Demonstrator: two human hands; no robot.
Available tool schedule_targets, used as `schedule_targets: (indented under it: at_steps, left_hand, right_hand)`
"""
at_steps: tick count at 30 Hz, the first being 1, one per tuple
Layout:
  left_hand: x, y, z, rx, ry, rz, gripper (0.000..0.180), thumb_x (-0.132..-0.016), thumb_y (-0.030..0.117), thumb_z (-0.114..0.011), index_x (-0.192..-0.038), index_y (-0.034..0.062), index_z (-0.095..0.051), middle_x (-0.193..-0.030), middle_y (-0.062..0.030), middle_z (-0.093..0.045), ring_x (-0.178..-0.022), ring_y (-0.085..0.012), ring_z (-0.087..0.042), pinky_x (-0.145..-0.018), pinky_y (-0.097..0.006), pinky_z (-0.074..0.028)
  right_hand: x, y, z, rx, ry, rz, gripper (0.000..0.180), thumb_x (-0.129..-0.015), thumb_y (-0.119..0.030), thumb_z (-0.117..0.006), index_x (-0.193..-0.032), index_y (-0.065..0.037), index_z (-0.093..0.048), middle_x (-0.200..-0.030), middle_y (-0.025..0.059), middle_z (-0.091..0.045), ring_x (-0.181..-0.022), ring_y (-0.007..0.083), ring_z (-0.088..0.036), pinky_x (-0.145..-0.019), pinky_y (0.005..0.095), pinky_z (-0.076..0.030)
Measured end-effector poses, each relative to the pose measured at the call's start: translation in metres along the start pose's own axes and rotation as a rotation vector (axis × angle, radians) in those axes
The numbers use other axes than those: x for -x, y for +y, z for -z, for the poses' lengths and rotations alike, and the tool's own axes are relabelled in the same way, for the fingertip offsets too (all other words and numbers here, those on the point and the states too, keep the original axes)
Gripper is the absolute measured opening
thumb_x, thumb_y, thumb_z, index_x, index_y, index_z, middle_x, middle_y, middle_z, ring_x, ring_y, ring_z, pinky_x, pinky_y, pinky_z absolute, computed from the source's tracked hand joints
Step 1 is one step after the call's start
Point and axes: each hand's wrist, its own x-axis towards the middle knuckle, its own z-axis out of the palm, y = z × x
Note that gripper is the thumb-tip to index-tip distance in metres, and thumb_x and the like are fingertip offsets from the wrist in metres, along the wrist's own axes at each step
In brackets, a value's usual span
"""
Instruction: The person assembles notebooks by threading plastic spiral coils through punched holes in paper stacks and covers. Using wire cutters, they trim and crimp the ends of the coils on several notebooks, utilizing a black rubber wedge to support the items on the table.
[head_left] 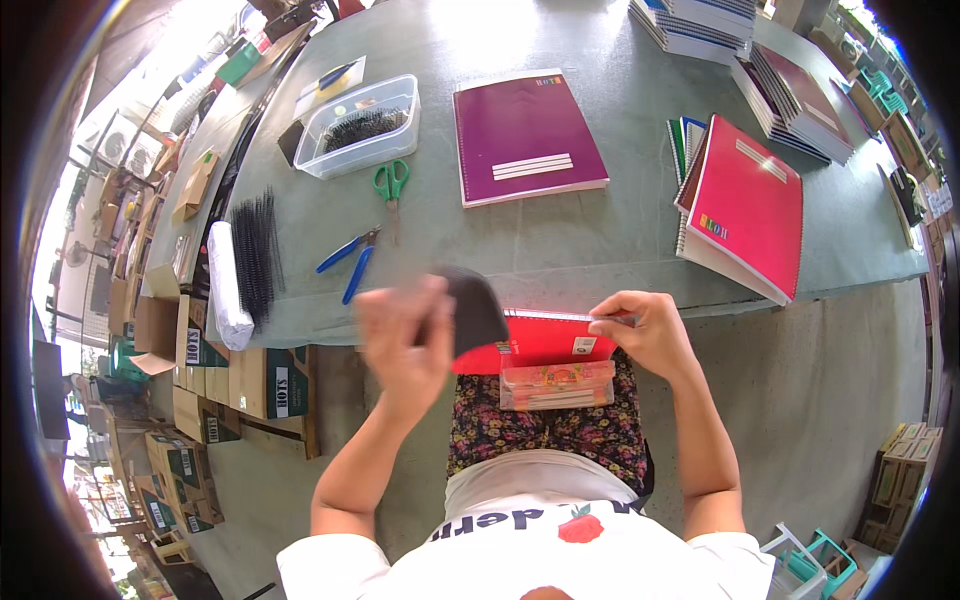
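Left hand (402, 335) grips dark cover (473, 308); right hand (645, 328) pinches notebook (540, 342) spine

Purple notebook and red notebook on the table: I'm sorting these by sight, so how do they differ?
The purple notebook lies flat and alone near the table's middle; the red notebook lies on top of other notebooks at the right. The purple one's pale stripes sit low on its cover, the red one's near the far edge. Both are closed.

Red spiral notebook (540, 343) flat on lap, dark cover (473, 308) lifted, blurred, at its left end
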Motion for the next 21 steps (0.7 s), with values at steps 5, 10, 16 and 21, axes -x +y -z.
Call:
schedule_targets:
  at_steps: [5,10,16,21]
  left_hand:
    - [0.018,0.002,-0.011,0.273,-0.519,-0.014,0.032,-0.07,-0.002,-0.07,-0.101,0.0047,-0.064,-0.079,-0.0071,-0.056,-0.069,-0.0187,-0.055,-0.058,-0.03,-0.047]
    - [0.024,0.012,-0.022,0.197,-0.54,-0.013,0.016,-0.068,0.001,-0.071,-0.083,0.0061,-0.068,-0.078,-0.0067,-0.056,-0.067,-0.0208,-0.056,-0.059,-0.031,-0.047]
    - [-0.005,0.014,-0.025,0.03,-0.139,-0.051,0.024,-0.073,-0.002,-0.068,-0.096,0.006,-0.065,-0.081,-0.0057,-0.055,-0.069,-0.0149,-0.056,-0.06,-0.031,-0.048]
    - [-0.009,0.025,-0.023,0.238,-0.357,-0.027,0.027,-0.069,0.002,-0.07,-0.095,0.0106,-0.067,-0.079,-0.0086,-0.059,-0.07,-0.0231,-0.058,-0.058,-0.034,-0.05]
  right_hand:
    - [0.011,0.026,-0.032,-1.21,0.068,-0.276,0.015,-0.079,0.003,-0.067,-0.094,0.002,-0.066,-0.091,0.0117,-0.068,-0.084,0.0134,-0.064,-0.077,0.0248,-0.052]
    - [0.014,0.026,-0.044,-1.314,0.122,-0.151,0.013,-0.08,0.005,-0.064,-0.092,0.002,-0.065,-0.094,0.0136,-0.068,-0.085,0.0144,-0.064,-0.079,0.0268,-0.052]
    - [0.013,0.024,-0.045,-1.312,0.134,-0.243,0.013,-0.08,0.008,-0.061,-0.091,0.001,-0.065,-0.094,0.0141,-0.068,-0.086,0.0147,-0.064,-0.08,0.0269,-0.052]
    - [0.014,0.023,-0.047,-1.305,0.176,-0.195,0.013,-0.081,0.008,-0.06,-0.091,0.002,-0.064,-0.094,0.0133,-0.068,-0.087,0.0134,-0.063,-0.08,0.0261,-0.052]
